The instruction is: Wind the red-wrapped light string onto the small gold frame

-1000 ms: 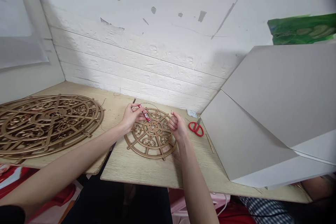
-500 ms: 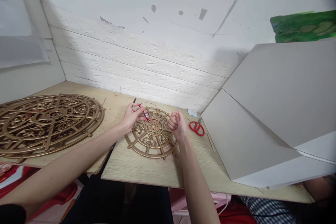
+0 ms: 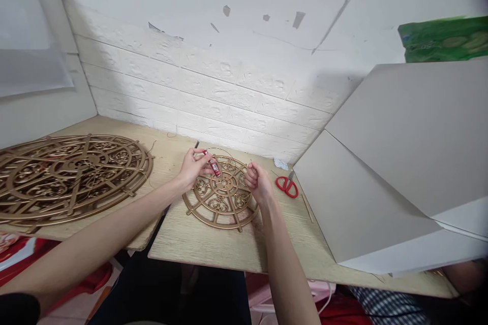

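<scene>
A small round gold openwork ornament [image 3: 220, 202] lies flat on the wooden table [image 3: 213, 244]. My left hand [image 3: 192, 168] hovers at its far left edge, fingers pinched on a small red tube [image 3: 212, 165] that points down at the ornament. A thin wire loop arcs over the ornament's far side. At the right edge of the ornament, my right hand [image 3: 258, 183] is curled closed; whatever it grips is too small to make out.
A large gold openwork disc [image 3: 68, 175] covers the table's left side. Red scissors [image 3: 285, 186] lie right of my right hand, beside a thin stick [image 3: 307, 207]. Big grey cardboard sheets [image 3: 385, 177] lean at the right. A white brick wall stands behind.
Both hands stay nearly where they were; my right hand shifted slightly and its fingers closed tighter. The view drifted a little.
</scene>
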A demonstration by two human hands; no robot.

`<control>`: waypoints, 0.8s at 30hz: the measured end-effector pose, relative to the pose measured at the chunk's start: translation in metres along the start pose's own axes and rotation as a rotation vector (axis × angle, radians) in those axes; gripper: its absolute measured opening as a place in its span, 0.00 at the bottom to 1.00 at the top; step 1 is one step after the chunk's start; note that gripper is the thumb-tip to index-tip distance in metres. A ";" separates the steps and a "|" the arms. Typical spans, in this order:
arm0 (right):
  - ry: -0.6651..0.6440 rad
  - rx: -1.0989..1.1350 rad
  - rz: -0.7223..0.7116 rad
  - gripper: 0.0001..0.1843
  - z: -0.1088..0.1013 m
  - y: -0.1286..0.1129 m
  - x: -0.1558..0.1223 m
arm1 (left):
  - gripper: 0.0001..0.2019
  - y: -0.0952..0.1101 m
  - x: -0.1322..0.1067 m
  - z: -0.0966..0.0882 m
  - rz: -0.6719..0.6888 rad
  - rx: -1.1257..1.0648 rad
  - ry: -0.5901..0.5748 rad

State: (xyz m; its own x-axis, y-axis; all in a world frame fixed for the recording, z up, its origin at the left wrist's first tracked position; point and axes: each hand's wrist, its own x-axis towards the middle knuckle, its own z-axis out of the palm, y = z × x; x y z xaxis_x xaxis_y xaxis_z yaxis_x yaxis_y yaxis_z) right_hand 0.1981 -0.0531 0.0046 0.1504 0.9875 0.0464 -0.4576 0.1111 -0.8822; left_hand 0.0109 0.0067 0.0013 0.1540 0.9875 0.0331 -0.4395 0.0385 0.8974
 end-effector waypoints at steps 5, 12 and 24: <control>0.021 -0.033 0.004 0.11 0.001 0.000 0.000 | 0.17 -0.001 0.001 0.000 0.001 -0.022 0.004; -0.003 -0.074 0.020 0.14 0.000 0.000 -0.001 | 0.16 0.001 0.000 0.001 0.000 -0.011 0.009; -0.035 -0.094 -0.005 0.13 -0.001 0.000 -0.001 | 0.15 -0.001 0.001 0.000 0.006 0.001 0.003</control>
State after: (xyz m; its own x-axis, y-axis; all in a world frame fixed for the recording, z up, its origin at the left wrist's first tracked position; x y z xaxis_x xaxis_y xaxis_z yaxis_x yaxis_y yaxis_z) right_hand 0.1987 -0.0540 0.0036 0.1207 0.9905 0.0655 -0.3728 0.1064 -0.9218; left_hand 0.0112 0.0073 0.0000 0.1485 0.9882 0.0374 -0.4398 0.0321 0.8975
